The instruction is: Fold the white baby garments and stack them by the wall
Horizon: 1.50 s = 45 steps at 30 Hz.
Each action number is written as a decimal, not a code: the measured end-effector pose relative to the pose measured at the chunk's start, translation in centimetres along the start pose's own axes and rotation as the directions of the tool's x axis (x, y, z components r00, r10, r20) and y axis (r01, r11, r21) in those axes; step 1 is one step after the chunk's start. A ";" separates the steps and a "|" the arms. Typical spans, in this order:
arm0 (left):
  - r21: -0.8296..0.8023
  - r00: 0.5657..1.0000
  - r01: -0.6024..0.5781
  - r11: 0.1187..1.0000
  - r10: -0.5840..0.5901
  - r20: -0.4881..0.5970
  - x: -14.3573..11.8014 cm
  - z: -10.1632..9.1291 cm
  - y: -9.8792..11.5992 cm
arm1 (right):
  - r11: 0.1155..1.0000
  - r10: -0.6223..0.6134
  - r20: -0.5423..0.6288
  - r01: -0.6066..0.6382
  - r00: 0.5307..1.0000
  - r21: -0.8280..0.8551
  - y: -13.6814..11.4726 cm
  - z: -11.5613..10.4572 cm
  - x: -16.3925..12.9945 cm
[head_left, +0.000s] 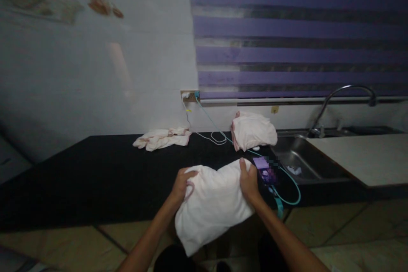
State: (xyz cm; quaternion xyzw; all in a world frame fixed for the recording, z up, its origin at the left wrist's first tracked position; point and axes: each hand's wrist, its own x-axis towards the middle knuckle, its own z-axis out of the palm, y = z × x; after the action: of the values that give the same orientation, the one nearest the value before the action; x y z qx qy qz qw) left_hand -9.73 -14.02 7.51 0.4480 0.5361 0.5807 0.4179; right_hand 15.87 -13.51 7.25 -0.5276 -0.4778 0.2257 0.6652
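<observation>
A white folded cloth [215,202] with a bit of pink edging hangs between my two hands, in front of the black counter's near edge. My left hand [185,182] grips its upper left corner, with the thumb lying over the fabric. At the upper right corner my right hand [248,178] is closed on the same cloth, thumb on top. The cloth's upper edge sags in the middle, and one lower corner points down toward the floor. The fingers behind the cloth are hidden.
On the black counter [79,178] lie a crumpled pale cloth [162,139], a folded pinkish cloth pile [255,131] and a lit phone [265,171] with a teal cable [298,193]. A wall socket [190,95] holds two plugs. To the right are a sink [299,153], faucet [325,102] and pale board [366,157].
</observation>
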 end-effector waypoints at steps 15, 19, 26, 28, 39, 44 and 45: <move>0.620 0.968 -0.164 0.767 0.003 0.253 3.1 -1.9 -3.5 | 0.999 0.041 0.537 -0.021 0.842 -0.043 9.9 -1.6 2.5; 0.578 0.972 -0.187 0.794 0.063 0.228 1.5 -2.7 -4.3 | 0.996 -0.025 0.434 0.061 0.900 -0.068 9.9 -1.7 1.7; 0.105 1.000 -0.003 0.994 0.000 0.028 -0.8 -2.4 -4.4 | 0.985 0.026 0.339 0.035 0.940 -0.172 10.2 -1.9 0.9; 0.084 0.997 0.080 0.993 -0.081 0.008 -0.6 -2.3 -4.5 | 0.983 0.012 0.383 0.060 0.924 -0.176 9.9 -2.0 0.8; 0.175 1.000 -0.003 0.985 -0.001 0.022 -1.7 -1.9 -3.7 | 0.971 -0.044 0.385 0.131 0.922 -0.201 7.8 -2.4 -0.4; 0.198 1.000 -0.013 0.980 0.009 0.023 -2.5 -1.4 -3.6 | 0.979 -0.003 0.369 0.078 0.930 -0.187 8.0 -2.4 -0.5; 0.203 1.000 -0.003 0.979 -0.001 0.022 -2.4 -1.4 -3.7 | 0.982 0.008 0.358 0.061 0.934 -0.181 8.2 -2.5 -0.6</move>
State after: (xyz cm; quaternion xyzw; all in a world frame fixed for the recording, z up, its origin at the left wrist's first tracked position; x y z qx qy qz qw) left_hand -10.49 -16.44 3.59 0.4949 0.5877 0.5183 0.3756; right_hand 19.43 -12.38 -0.45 -0.5321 -0.6171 0.2623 0.5170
